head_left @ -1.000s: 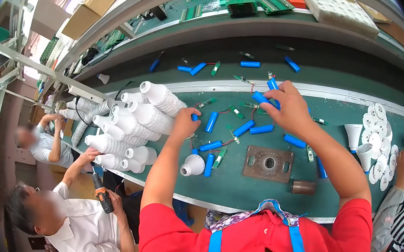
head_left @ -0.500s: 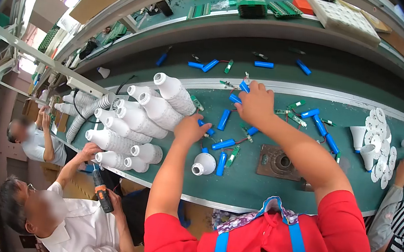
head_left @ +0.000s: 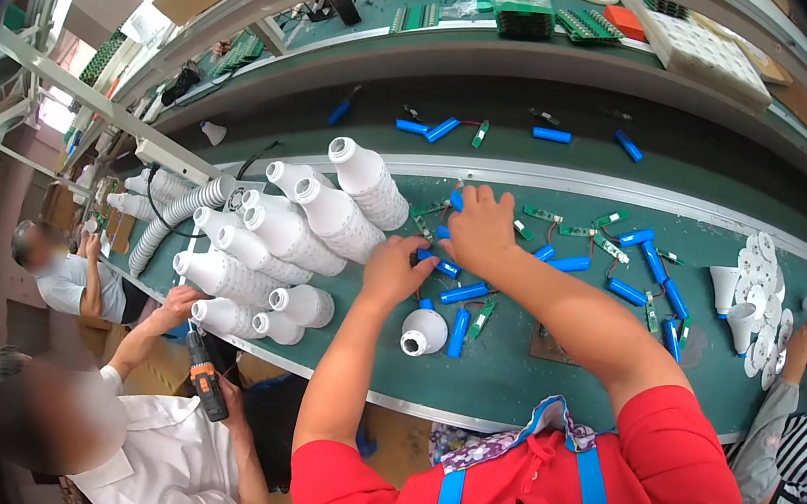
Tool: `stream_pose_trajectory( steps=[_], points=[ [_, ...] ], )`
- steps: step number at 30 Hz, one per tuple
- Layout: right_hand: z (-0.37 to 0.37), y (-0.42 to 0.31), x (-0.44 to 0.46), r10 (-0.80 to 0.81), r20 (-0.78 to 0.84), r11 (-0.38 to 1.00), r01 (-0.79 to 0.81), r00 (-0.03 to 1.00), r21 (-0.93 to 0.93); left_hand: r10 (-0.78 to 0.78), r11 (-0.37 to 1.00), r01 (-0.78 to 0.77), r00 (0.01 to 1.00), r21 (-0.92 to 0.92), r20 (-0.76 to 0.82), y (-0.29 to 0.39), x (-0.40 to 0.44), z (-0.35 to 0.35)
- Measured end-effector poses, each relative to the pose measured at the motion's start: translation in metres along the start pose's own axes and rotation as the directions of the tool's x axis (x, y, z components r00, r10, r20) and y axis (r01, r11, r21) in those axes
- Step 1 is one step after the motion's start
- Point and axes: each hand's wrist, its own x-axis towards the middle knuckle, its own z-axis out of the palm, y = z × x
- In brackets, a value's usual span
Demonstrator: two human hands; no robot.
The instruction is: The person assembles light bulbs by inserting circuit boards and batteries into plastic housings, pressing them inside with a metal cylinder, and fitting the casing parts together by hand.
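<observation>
The right hand [head_left: 482, 229] has shifted leftward, nearer the left hand [head_left: 396, 269], and I see its fingers closed on 1 blue cell [head_left: 457, 199] at mid-frame; whether the left grips another, I cannot tell. Cells should handle light, rigid, smooth: I'd hold the barrel, sparing the green boards [head_left: 610, 219] right of centre.
</observation>
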Motion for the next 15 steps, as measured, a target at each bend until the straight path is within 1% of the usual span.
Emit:
stream_pose_trajectory(
  steps=[1, 4, 5, 7, 9, 10, 13, 15],
  points=[
    [-0.008, 0.001, -0.002, 0.001, 0.016, 0.998, -0.002, 1.0, 0.057, -0.001, 1.0, 0.001, 1.0, 0.002, -0.018, -0.001, -0.002, -0.001],
    [-0.018, 0.02, -0.007, 0.054, -0.034, 0.992, -0.05, 0.998, 0.115, 0.05, 0.999, -0.051, 0.997, -0.015, -0.061, -0.007, -0.005, -0.001],
    [-0.018, 0.029, -0.012, 0.045, -0.149, 0.991, -0.026, 0.988, 0.13, 0.045, 0.999, -0.046, 0.997, -0.018, -0.06, -0.008, -0.007, -0.002],
    [-0.02, 0.05, -0.021, 0.048, -0.219, 0.975, 0.001, 0.975, 0.221, 0.044, 0.999, -0.046, 0.997, -0.021, -0.06, -0.005, -0.007, -0.006],
    [-0.028, 0.066, -0.032, 0.045, -0.298, 0.949, 0.052, 0.953, 0.31, 0.06, 0.998, -0.062, 0.99, -0.013, -0.126, -0.001, -0.008, -0.007],
    [-0.031, 0.069, -0.037, 0.026, -0.297, 0.942, 0.076, 0.955, 0.328, 0.071, 0.997, -0.074, 0.985, -0.008, -0.157, 0.004, -0.008, -0.006],
    [-0.035, 0.077, -0.054, -0.004, -0.291, 0.916, 0.12, 0.957, 0.384, 0.058, 0.994, -0.066, 0.994, -0.091, -0.089, 0.028, -0.005, -0.005],
    [-0.033, 0.074, -0.061, -0.017, -0.276, 0.894, 0.138, 0.961, 0.427, -0.061, 0.917, 0.076, 0.997, -0.391, 0.049, 0.047, -0.002, -0.003]
  ],
)
